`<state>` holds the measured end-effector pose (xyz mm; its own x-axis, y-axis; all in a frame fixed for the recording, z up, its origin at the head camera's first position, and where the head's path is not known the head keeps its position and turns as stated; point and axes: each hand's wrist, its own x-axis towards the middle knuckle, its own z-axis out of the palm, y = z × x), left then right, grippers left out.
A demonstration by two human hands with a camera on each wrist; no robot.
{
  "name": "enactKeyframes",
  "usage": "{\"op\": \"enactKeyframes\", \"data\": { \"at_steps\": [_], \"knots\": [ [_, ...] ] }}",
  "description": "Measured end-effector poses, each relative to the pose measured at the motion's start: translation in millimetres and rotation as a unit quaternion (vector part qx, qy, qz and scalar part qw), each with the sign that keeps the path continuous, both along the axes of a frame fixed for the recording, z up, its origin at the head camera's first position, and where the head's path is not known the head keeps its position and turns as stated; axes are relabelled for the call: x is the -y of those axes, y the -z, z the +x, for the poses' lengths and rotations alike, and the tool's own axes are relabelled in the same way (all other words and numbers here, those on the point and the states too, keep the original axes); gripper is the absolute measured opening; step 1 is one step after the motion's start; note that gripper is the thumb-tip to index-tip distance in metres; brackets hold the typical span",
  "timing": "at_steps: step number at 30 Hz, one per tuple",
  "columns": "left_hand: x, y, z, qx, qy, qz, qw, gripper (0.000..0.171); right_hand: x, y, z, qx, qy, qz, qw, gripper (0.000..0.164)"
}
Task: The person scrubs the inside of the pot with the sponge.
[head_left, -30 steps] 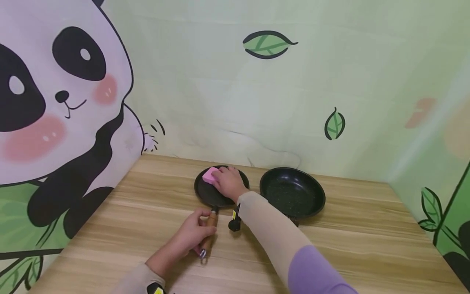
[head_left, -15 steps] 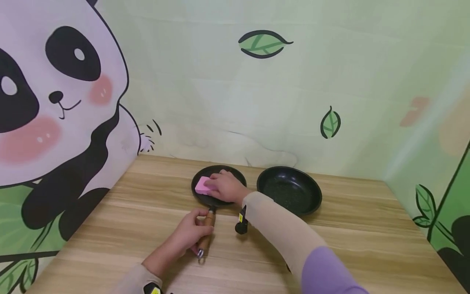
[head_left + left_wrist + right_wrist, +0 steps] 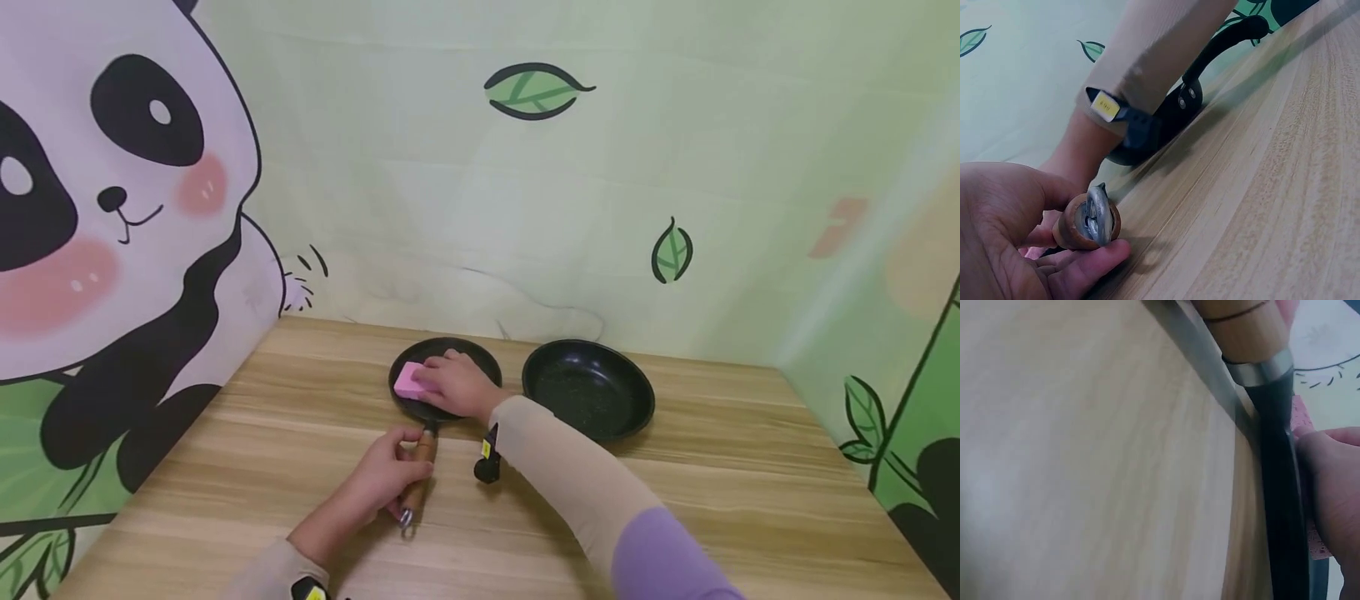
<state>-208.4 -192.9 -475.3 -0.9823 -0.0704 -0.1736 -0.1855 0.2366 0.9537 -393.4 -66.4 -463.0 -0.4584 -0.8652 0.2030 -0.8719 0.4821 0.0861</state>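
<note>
Two-handed: gripping the wooden handle (image 3: 424, 447) in left fingers (image 3: 408, 433), seemingly to steady the small pan (image 3: 426, 351); holding pink sponge (image 3: 407, 381) inside with right fingers (image 3: 432, 381).

Left hand (image 3: 1007, 234), lower left, grips a round brown wooden handle (image 3: 1069, 229); a grey metal loop (image 3: 1106, 220) projects from the handle's near end; beyond, a beige fabric sleeve (image 3: 1147, 56) slants down, a black wrist device (image 3: 1140, 128) with yellow label (image 3: 1105, 107) at its cuff; behind the sleeve, a partly hidden black pan (image 3: 1174, 122), curved black handle (image 3: 1213, 50) pointing up and right; pale wood-grain tabletop (image 3: 1260, 162) at right; leaf-patterned light green wall (image 3: 1022, 94) at left.
</note>
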Motion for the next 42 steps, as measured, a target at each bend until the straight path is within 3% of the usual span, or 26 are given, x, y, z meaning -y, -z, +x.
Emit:
{"op": "enactKeyframes", "data": {
  "at_steps": [6, 17, 24, 30, 35, 42],
  "knots": [
    [-8, 2.6, -0.2, -0.001, 0.021, 0.005, 0.9998, 0.050, 8, 5.6, -2.9, 0.034, 0.115, -0.006, 0.993, 0.041],
    [-17, 1.3, 1.4, 0.005, 0.022, 0.021, 0.9995, 0.046, -22, 4.7, -18.9, 0.053, 0.184, -0.002, 0.982, 0.038],
    [-15, 4.8, 1.2, 0.002, 0.013, 0.018, 0.9997, 0.044, -29, -1.8, -16.4, 0.101, 0.174, 0.008, 0.979, 0.039],
    [-11, 3.9, 2.4, 0.007, 0.008, 0.022, 0.9997, 0.047, -30, -4.1, 2.5, 0.137, 0.126, 0.002, 0.982, 0.036],
    [-6, -0.6, 2.2, 0.007, -0.003, 0.022, 0.9997, 0.047, -23, -7.2, 18.0, 0.117, 0.070, 0.001, 0.991, 0.033],
    [-5, -4.8, 1.7, 0.011, 0.005, 0.012, 0.9999, 0.043, -7, -5.0, 26.1, 0.091, 0.092, -0.013, 0.992, 0.032]
  ]
}}
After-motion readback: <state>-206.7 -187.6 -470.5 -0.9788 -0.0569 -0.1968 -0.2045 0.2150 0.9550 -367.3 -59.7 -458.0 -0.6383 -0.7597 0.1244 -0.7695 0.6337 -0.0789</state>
